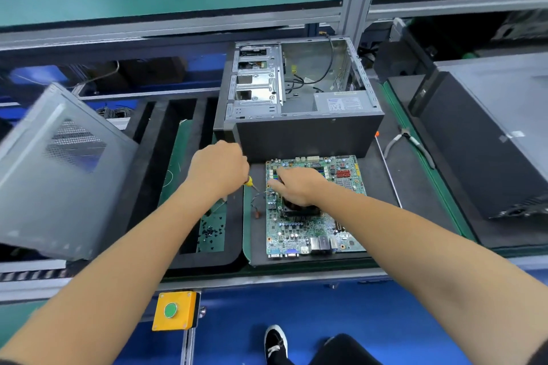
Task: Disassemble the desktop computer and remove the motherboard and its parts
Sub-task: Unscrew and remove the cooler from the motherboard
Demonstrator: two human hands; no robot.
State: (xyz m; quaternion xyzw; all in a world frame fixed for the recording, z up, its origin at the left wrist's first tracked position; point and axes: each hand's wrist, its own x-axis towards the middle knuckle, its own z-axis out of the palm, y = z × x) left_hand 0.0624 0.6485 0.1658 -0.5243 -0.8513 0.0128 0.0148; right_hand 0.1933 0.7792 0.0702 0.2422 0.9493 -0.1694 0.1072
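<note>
We count one motherboard (314, 210), lying flat just in front of one opened computer case (296, 98). Two hands work at it. The left hand (219, 169), off the board's left edge, curls round a yellow-handled screwdriver (250, 182) whose tip points toward the board. The right hand (296, 187) rests on the board, fingers bent over the black cooler (299, 210). One side panel (59, 175) leans far left of the board.

The case (308, 136) walls off the board's (314, 234) far edge; bare mat (382, 187) lies open to its right; the panel (59, 175) blocks the counter's (267, 274) left.
</note>
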